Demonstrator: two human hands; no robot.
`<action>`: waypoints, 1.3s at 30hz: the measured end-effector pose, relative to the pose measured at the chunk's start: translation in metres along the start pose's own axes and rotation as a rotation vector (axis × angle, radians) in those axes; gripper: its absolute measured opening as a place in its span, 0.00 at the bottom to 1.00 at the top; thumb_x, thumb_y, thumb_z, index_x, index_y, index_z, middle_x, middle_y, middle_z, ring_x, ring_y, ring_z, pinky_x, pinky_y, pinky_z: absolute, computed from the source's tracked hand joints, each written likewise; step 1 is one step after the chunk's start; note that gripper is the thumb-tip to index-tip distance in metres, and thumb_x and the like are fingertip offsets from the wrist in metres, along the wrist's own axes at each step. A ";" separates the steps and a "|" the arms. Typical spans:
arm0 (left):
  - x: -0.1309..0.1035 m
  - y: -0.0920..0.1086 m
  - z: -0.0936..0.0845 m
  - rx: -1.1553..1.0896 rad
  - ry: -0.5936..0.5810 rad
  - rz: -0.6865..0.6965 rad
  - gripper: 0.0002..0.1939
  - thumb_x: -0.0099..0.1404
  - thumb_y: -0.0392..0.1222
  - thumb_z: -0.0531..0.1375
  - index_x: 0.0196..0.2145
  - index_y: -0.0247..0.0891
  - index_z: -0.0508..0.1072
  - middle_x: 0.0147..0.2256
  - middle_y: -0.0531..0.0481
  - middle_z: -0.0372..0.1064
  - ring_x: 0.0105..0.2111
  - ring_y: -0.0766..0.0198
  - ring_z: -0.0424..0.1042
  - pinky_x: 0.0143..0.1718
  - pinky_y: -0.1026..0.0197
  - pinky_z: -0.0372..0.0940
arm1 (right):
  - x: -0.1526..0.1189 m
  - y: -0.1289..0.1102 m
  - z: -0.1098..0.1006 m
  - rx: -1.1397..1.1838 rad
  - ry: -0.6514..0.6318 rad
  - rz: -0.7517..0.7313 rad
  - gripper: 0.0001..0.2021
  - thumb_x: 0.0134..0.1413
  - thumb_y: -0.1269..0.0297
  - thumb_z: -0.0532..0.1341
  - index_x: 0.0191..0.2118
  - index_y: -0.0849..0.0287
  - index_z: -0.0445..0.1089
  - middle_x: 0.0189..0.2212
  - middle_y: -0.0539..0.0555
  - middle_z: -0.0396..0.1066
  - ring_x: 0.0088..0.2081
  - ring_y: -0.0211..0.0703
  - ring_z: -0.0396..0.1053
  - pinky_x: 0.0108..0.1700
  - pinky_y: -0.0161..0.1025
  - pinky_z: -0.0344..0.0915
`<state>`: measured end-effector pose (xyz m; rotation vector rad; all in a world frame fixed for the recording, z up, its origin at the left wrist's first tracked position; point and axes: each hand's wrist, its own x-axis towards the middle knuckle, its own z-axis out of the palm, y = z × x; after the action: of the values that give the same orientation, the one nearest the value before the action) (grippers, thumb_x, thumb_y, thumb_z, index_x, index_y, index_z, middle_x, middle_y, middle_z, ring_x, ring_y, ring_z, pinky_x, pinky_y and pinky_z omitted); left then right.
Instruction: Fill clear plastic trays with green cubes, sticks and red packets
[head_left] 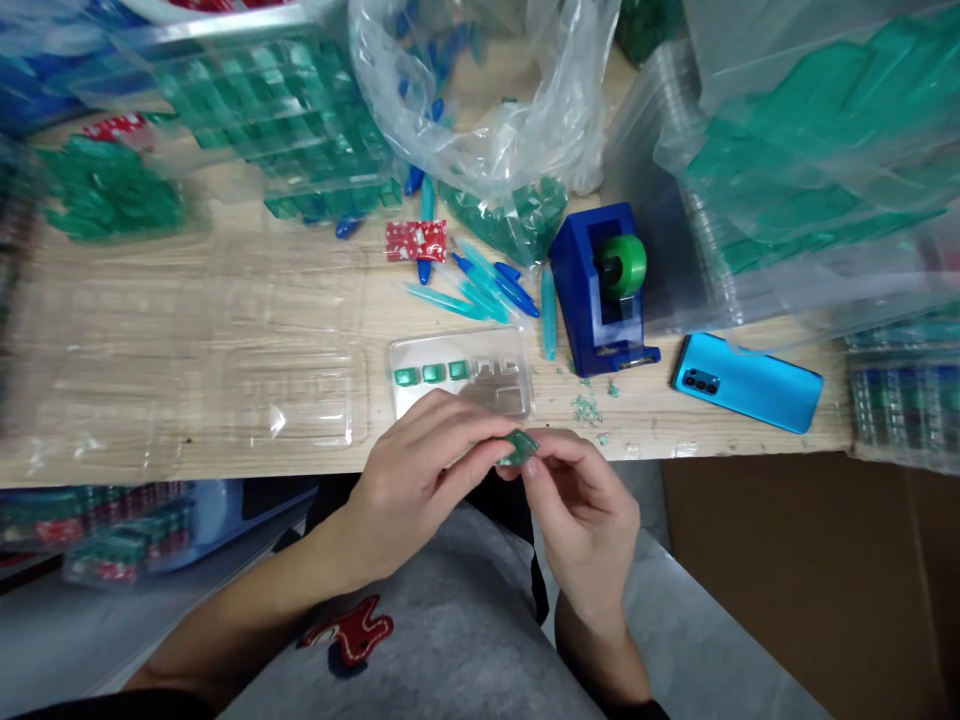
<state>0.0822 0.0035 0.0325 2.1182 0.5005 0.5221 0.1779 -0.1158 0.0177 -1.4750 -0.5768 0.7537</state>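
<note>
Presently: Fingertip Work at the Worktop's Front Edge

Worktop [652,425]: wooden, crowded along its far side.
Plastic bag [540,150]: clear, mouth open, at the back.
Hands: left hand [420,460] and right hand [585,510], each pinching by thumb and fingers, as I see them from my remote post.
Tape dispenser [589,310]: blue, fitted with a green roll [624,268].
Tray [420,352]: clear, just beyond the left hand; three green cubes [433,373] in a row toward its left, moulded compartments to their right.
Phone [750,385]: blue, lying farther right.
Green piece [519,447]: small, gripped between both sets of fingertips, near the tray's near right corner.
Green scraps [587,408]: strewn right of the tray.

Step, in my judgement: adjusting this single piece by fingertip. Next move, as I read it, calls for a light pinch, one hand steadying while the other shifts its grip.
</note>
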 end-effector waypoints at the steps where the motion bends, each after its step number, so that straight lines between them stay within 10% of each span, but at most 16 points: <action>1: 0.000 0.000 -0.001 0.017 -0.002 0.011 0.08 0.68 0.34 0.55 0.43 0.41 0.70 0.35 0.52 0.74 0.34 0.66 0.71 0.35 0.62 0.65 | 0.000 0.001 0.000 -0.037 0.005 -0.011 0.07 0.57 0.74 0.59 0.39 0.54 0.71 0.33 0.48 0.73 0.34 0.36 0.73 0.38 0.35 0.71; 20: -0.004 0.005 -0.003 0.558 0.099 0.242 0.05 0.63 0.31 0.58 0.38 0.34 0.72 0.31 0.47 0.74 0.32 0.59 0.70 0.35 0.54 0.66 | 0.000 0.002 0.007 -0.324 0.002 -0.361 0.12 0.54 0.81 0.57 0.40 0.57 0.67 0.40 0.53 0.69 0.42 0.38 0.69 0.44 0.38 0.70; 33: -0.006 0.006 -0.002 0.063 0.075 -0.103 0.06 0.65 0.30 0.55 0.33 0.39 0.69 0.30 0.55 0.70 0.33 0.68 0.69 0.36 0.64 0.65 | -0.001 0.005 0.009 -0.124 0.056 -0.200 0.11 0.54 0.80 0.58 0.38 0.56 0.67 0.36 0.50 0.69 0.38 0.37 0.67 0.40 0.37 0.69; 39: -0.008 0.005 -0.002 0.198 0.126 0.003 0.07 0.67 0.32 0.55 0.42 0.38 0.69 0.37 0.50 0.70 0.39 0.66 0.69 0.41 0.62 0.67 | 0.001 0.003 0.008 -0.159 0.005 -0.219 0.11 0.56 0.79 0.57 0.40 0.56 0.66 0.37 0.50 0.69 0.40 0.38 0.68 0.41 0.38 0.68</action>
<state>0.0756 -0.0024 0.0360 2.2836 0.6438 0.6327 0.1721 -0.1098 0.0152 -1.5289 -0.7950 0.5424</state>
